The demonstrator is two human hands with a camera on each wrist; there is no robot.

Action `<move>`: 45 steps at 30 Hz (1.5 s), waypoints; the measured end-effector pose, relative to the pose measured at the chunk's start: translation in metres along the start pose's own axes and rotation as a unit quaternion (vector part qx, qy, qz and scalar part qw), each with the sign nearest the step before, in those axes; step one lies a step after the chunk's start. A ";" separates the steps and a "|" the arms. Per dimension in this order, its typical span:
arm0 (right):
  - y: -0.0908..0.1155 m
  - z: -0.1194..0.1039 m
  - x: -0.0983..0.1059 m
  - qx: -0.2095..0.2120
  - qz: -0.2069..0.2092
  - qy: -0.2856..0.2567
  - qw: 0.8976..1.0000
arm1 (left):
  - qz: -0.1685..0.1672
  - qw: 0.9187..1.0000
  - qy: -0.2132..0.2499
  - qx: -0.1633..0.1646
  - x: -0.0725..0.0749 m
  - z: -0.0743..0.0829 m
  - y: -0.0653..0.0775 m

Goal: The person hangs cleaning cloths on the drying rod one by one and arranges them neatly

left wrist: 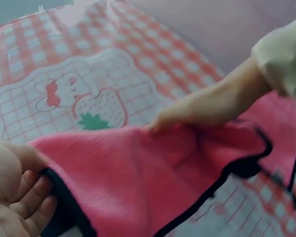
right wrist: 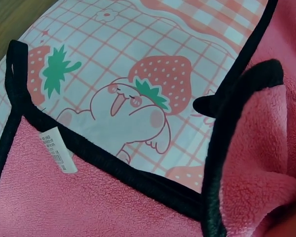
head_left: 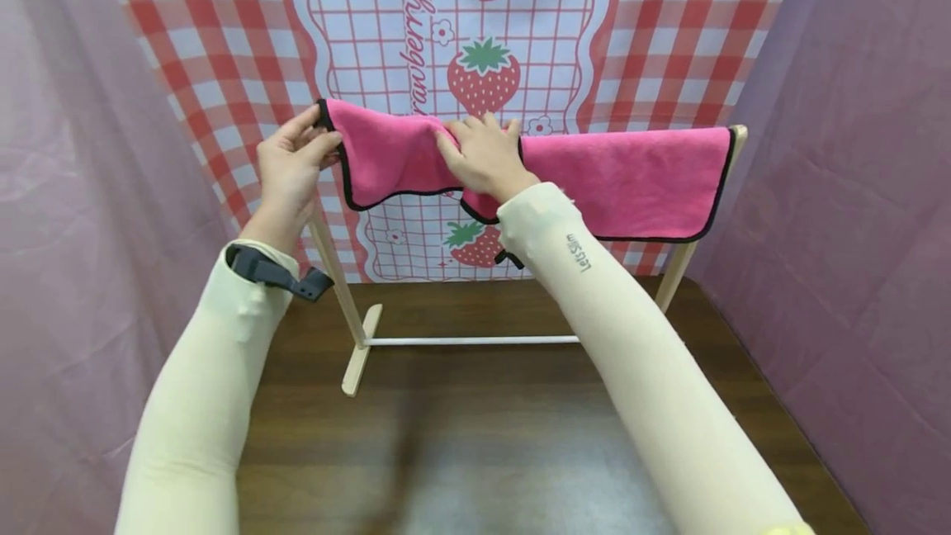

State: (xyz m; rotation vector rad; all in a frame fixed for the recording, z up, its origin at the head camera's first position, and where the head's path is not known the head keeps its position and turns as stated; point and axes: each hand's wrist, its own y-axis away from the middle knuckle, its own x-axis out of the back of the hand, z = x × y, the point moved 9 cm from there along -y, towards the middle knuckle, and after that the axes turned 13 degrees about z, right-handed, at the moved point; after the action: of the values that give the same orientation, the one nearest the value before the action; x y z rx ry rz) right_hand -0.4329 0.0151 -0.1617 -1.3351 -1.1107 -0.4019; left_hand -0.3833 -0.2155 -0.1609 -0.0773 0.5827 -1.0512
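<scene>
A pink towel [head_left: 386,147] with black edging lies across the top of a wooden rack, on its left side. My left hand [head_left: 286,168] pinches this towel by its upper left corner, thumb in front. Farther right, my right hand [head_left: 486,155] grips the same towel along its top edge, where the cloth bunches up. In the left wrist view the towel [left wrist: 123,173] stretches between the left hand [left wrist: 19,192] and the right hand [left wrist: 207,108]. A second pink towel [head_left: 631,184] hangs folded over the rack's right side. The top rail is hidden under cloth.
The rack's left leg [head_left: 334,279] stands on a wooden foot, with a white lower bar [head_left: 468,341] near the brown floor [head_left: 446,452]. Behind hangs a strawberry-print checked cloth [head_left: 639,31]. A black loop [right wrist: 17,69] and white label [right wrist: 58,150] show on towel edging.
</scene>
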 end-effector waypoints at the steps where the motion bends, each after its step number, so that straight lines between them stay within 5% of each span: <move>1: 0.000 0.000 0.001 -0.001 0.001 -0.005 1.000 | -0.006 1.000 -0.010 0.000 -0.001 0.002 -0.003; 11: -0.002 0.008 0.006 -0.023 0.016 -0.102 0.994 | -0.004 0.999 -0.035 0.010 0.002 0.013 -0.030; 21: -0.002 0.023 0.016 -0.022 0.035 -0.176 0.984 | 0.017 0.994 -0.106 0.010 0.013 0.005 -0.041; 27: 0.001 0.048 0.027 -0.083 0.039 -0.268 0.959 | 0.025 0.992 -0.120 0.015 0.018 0.001 -0.041; 37: 0.017 0.088 0.068 -0.184 0.121 -0.331 0.918 | 0.032 0.991 -0.127 0.009 0.018 -0.002 -0.037; 41: 0.029 0.098 0.068 -0.221 0.052 -0.342 0.912 | 0.034 0.992 -0.120 0.006 0.021 -0.003 -0.037; 45: 0.040 0.100 0.056 -0.226 -0.051 -0.317 0.920 | 0.037 0.994 -0.098 0.007 0.023 -0.002 -0.037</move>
State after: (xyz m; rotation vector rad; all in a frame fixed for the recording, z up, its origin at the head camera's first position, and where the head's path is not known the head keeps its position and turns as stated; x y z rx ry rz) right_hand -0.4151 0.1348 -0.1532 -1.8981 -1.6991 -0.3165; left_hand -0.4054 -0.2532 -0.1594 -0.1438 0.3963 -0.9628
